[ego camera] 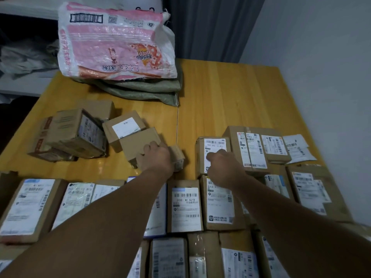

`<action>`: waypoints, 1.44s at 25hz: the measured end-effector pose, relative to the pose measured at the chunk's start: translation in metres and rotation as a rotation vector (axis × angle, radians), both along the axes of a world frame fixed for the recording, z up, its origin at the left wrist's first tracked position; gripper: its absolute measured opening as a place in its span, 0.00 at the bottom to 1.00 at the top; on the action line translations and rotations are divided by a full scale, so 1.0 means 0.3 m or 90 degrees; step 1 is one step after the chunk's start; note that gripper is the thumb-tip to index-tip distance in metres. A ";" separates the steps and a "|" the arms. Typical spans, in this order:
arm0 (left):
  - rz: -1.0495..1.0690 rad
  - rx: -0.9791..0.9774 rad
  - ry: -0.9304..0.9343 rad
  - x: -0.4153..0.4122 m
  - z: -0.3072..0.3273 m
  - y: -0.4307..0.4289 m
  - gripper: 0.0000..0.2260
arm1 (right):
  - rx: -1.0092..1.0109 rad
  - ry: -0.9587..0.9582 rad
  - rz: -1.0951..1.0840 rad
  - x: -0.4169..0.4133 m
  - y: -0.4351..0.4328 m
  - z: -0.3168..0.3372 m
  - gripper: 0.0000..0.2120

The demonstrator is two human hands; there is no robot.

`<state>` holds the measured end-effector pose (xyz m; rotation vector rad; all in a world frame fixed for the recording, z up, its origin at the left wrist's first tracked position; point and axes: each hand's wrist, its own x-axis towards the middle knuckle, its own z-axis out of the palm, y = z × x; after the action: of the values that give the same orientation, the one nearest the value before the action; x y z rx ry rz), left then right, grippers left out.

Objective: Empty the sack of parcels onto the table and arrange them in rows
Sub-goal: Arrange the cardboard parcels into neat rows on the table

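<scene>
A pink and white woven sack (pixel 114 43) lies slumped on folded green sacks at the back of the wooden table (pixel 230 93). My left hand (pixel 155 158) grips a small cardboard box (pixel 177 157) at mid table, beside a plain box (pixel 138 144). My right hand (pixel 222 167) rests with curled fingers on a labelled parcel (pixel 214 146). Rows of labelled parcels (pixel 185 205) fill the near side of the table. A loose heap of boxes (pixel 74 133) sits at the left.
Folded green sacks (pixel 144 91) lie under the pink one. Larger parcels (pixel 253 145) and white mail bags (pixel 297 147) sit at the right. Bare wood shows at the back right. A grey curtain and wall stand behind the table.
</scene>
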<state>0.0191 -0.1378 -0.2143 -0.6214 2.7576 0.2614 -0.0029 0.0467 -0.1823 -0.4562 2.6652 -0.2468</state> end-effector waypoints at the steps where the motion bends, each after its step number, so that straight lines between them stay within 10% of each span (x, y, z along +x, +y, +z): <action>1: -0.012 -0.005 0.010 0.003 -0.005 -0.010 0.25 | 0.007 -0.006 -0.008 0.004 -0.004 -0.005 0.03; 11: 0.203 0.413 0.176 -0.117 -0.005 -0.057 0.17 | -0.007 -0.023 -0.052 0.009 0.005 -0.044 0.03; 36: 0.124 0.377 -0.002 -0.047 -0.062 0.051 0.11 | 0.019 0.013 -0.023 0.024 0.050 -0.073 0.15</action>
<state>0.0050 -0.1226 -0.2328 -0.7099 2.4236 1.0643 0.0043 0.0615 -0.2041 -0.4023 2.6946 -0.2133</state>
